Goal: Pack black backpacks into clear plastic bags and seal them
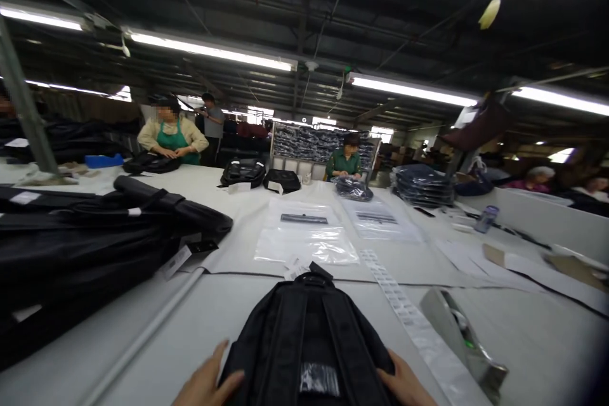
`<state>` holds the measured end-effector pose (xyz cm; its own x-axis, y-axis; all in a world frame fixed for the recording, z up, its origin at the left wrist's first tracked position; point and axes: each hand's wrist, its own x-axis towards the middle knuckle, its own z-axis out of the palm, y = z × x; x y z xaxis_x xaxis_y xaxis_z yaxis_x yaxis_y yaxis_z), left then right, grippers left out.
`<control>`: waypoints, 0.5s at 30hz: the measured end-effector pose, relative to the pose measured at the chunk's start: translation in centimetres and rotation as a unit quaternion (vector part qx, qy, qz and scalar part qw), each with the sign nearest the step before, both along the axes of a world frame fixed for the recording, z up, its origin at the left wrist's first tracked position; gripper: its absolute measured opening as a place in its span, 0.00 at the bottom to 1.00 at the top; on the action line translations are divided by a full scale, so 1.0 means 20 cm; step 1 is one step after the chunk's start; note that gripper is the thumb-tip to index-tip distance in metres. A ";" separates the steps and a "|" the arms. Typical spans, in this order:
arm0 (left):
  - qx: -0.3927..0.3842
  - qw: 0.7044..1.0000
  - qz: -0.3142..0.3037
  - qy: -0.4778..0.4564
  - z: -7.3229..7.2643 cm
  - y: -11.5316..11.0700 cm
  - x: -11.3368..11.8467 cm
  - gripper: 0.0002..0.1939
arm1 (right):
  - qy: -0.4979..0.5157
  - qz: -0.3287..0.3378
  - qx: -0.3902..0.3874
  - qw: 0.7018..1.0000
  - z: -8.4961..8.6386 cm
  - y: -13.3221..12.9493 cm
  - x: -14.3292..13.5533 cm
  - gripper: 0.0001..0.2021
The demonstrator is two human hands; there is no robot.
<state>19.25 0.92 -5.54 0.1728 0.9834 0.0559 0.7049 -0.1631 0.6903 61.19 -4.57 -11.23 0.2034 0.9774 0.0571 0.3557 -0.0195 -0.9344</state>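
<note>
I have a black backpack (311, 330) on the near part of the white desk (166, 336), straight in front of me, with its shoulder straps facing up. It lies between my two hands, its long axis running near to far and its top handle (313, 278) at the far end. My left hand (202, 384) grips the left side, thumb over the edge and fingers along the outside; my right hand (406, 384) grips the right side in much the same way. Both touch it, so neither is clearly nearer. A paper tag (295, 268) sticks out past the handle.

Just beyond the top, a clear plastic bag (333, 255) lies flat, its long side roughly crossing the backpack's line. A dark strip shows on it; I can't tell whether that is print or something inside. A second clear bag (404, 230) lies right of it, and I see no bulky thing in either. Farther right is a stack of dark goods (421, 185) in shiny wrapping, and at the far side a rack (290, 165) holds many more wrapped bundles. The blue tray (103, 161) sits far left; its contents are too small to make out.
</note>
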 end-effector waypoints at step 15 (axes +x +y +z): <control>-0.113 0.951 -0.282 0.058 0.24 1.08 1.19 0.11 | -0.014 -0.031 0.009 0.999 0.24 0.72 0.16 0.29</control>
